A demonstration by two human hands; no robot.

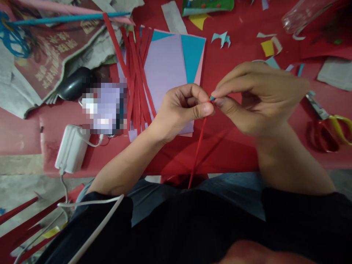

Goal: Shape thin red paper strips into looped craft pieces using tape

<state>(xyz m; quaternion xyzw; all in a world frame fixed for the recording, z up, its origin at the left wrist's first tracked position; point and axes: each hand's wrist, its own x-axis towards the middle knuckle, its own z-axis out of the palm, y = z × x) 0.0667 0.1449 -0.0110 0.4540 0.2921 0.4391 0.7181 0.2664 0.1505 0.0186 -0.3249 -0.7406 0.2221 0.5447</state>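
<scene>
Both hands meet above the near edge of the red surface (242,154). Left hand (181,110) and right hand (258,97) each have their grip clamped on the top end of a red paper strip (198,146). The strip's long axis runs down from the pinch toward the lap. Scissors (330,128) lie right of the strip, cut strips (136,73) left; open room between.

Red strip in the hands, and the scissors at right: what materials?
Long thin red strip: looks like matte paper, flat and limp, pinched by left hand and right hand. Scissors with yellow and red handles: handles look like glossy plastic; blades patterned, probably metal, hard to tell.
</scene>
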